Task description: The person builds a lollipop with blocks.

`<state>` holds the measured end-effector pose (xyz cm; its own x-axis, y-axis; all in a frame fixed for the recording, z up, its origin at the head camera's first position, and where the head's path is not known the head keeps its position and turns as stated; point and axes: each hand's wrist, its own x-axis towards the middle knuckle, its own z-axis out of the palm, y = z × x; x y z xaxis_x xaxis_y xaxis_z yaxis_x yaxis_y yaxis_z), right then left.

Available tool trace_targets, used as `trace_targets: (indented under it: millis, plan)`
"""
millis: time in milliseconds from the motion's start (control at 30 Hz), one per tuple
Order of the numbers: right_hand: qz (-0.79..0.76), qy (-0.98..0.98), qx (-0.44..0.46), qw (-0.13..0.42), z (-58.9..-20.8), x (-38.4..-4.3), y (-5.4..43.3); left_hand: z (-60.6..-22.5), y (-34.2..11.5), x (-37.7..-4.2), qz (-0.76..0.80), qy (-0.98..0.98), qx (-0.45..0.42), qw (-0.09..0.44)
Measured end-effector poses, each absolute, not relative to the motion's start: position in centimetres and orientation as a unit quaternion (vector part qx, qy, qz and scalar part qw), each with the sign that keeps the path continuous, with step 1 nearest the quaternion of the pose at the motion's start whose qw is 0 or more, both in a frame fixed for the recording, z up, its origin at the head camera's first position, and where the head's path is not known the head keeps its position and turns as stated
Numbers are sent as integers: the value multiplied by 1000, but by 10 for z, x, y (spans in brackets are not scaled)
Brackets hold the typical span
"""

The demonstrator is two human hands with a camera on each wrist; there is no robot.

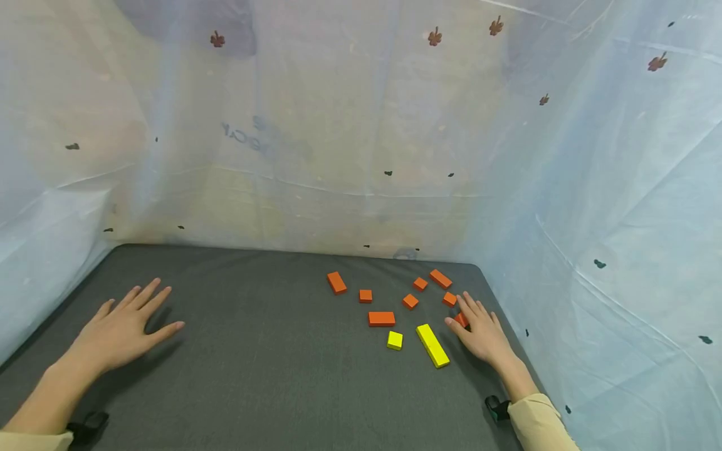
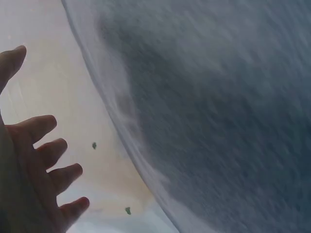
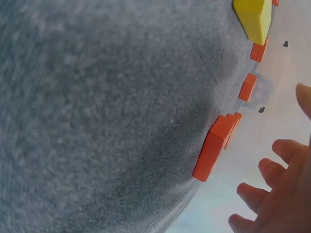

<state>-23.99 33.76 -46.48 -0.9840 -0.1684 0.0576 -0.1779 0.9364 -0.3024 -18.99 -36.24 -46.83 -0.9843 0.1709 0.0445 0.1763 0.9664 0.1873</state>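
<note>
Left hand (image 1: pixel 121 332), yours: eight o'clock in the head view, above the grey table (image 1: pixel 254 376); fingers spread, thumb wide. The left wrist view adds its shadowed fingers against the pale sheet (image 1: pixel 338 113).

Right hand (image 1: pixel 482 329), yours: four o'clock; fingers spread, thumb apart from them.

Orange block (image 1: pixel 462 319), one: four o'clock, part covered by your right hand in the head view; from above you cannot tell whether they touch. The right wrist view gives you a long block (image 3: pixel 208 150) with its side exposed, apart from your fingertips.

Other blocks (image 1: pixel 381 319), orange, seven: three long, four short, scattered from four to seven o'clock.

Yellow bar (image 1: pixel 432 346), one: five o'clock, lying aslant, at nine o'clock from your right hand.

Yellow cube (image 1: pixel 395 340), one: near the bar, at its nine o'clock. In the right wrist view you get a single yellow piece, cut by the top edge.

Writing (image 1: pixel 242 136): bluish hand-drawn characters on the sheet, ten o'clock; too faint for you to read surely. Brown leaf prints (image 1: pixel 435 36) lie at twelve to two o'clock.
</note>
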Motion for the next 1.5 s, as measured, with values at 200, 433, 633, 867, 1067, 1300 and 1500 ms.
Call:
trace_targets:
  millis: [200, 433, 633, 867, 1067, 1300, 1500]
  plan:
    - [162, -982, 89, 35, -464, -239, 335, -462, -340, -194, -107, -984, -119, 75]
    - [183, -974, 108, 77, -464, -239, 332, -451, -304, -204, -111, -964, -166, 177]
    - [220, -962, 131, 94, -463, -236, 329, -443, -267, -219, -134, -935, -213, 249]
    - [233, -958, 151, 73, -462, -230, 325, -440, -220, -235, -161, -906, -260, 291]
    - [229, -952, 194, 61, -459, -225, 322, -438, -180, -246, -185, -890, -295, 294]
    - [214, -948, 234, 30, -457, -222, 319, -437, -135, -252, -208, -877, -335, 274]
    - [201, -944, 257, -37, -454, -220, 316, -443, -100, -255, -225, -873, -361, 238]
